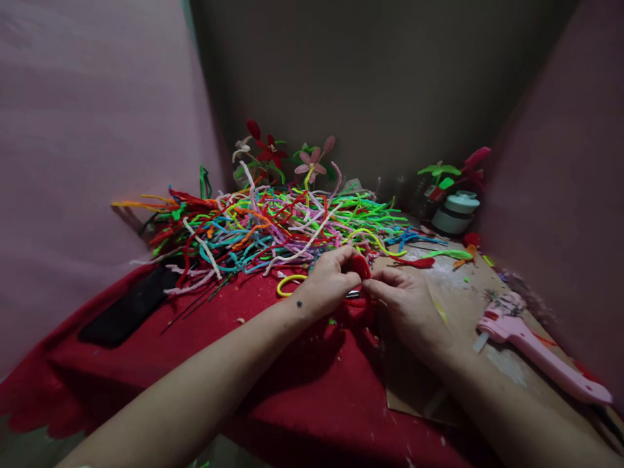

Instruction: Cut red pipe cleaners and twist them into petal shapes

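Note:
My left hand (334, 276) is closed on a red pipe cleaner (361, 265) that is bent into a curve. The fingertips of my right hand (407, 302) pinch the lower end of the same piece, close beside the left thumb. Under my hands lie scissors with yellow handles (287, 286), partly hidden by my left wrist. Just beyond is a big heap of pipe cleaners (292, 224) in many colours. Right of my right hand, a finished-looking green leaf shape (451, 254) and a red one (420, 262) rest on the cardboard (458, 276).
A pink hot glue gun (536, 351) lies on the cardboard at the right. Behind it stands a pale green jar (455, 211). A black phone (127, 312) rests on the red cloth (205, 364) at left. Pipe-cleaner flowers (311, 161) stand at the back, near the walls.

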`<action>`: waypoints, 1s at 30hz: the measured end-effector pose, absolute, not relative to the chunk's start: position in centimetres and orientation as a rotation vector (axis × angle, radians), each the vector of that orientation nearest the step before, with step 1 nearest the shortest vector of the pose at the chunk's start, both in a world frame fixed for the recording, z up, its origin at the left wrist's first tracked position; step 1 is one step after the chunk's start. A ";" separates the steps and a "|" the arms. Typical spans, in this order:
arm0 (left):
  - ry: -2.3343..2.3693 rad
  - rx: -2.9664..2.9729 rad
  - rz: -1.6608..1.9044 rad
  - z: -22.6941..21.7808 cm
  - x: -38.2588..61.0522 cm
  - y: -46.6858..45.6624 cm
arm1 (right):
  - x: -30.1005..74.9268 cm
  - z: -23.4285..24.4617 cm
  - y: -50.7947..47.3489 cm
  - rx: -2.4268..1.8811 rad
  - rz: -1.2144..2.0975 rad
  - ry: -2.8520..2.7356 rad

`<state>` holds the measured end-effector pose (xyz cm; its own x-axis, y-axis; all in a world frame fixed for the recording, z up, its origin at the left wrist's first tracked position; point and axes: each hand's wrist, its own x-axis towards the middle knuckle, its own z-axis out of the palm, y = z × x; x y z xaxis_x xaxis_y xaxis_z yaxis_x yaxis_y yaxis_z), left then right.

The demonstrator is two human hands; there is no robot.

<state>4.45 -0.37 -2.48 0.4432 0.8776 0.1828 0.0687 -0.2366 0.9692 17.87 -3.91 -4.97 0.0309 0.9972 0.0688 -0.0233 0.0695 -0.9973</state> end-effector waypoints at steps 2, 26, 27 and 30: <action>0.850 1.724 0.972 -2.7 4.4 -0.4 | 17.9 -5.2 -3.8 -1.129 1.197 -1.182; 0.652 1.429 0.880 -1.5 2.8 0.5 | 18.3 -3.1 -4.0 -1.055 1.287 -1.230; 0.678 1.427 0.886 -1.5 2.8 0.4 | 18.4 -3.0 -4.0 -1.063 1.316 -1.243; 0.692 1.359 0.925 -1.7 3.0 0.1 | 18.4 -3.0 -4.1 -1.017 1.514 -1.207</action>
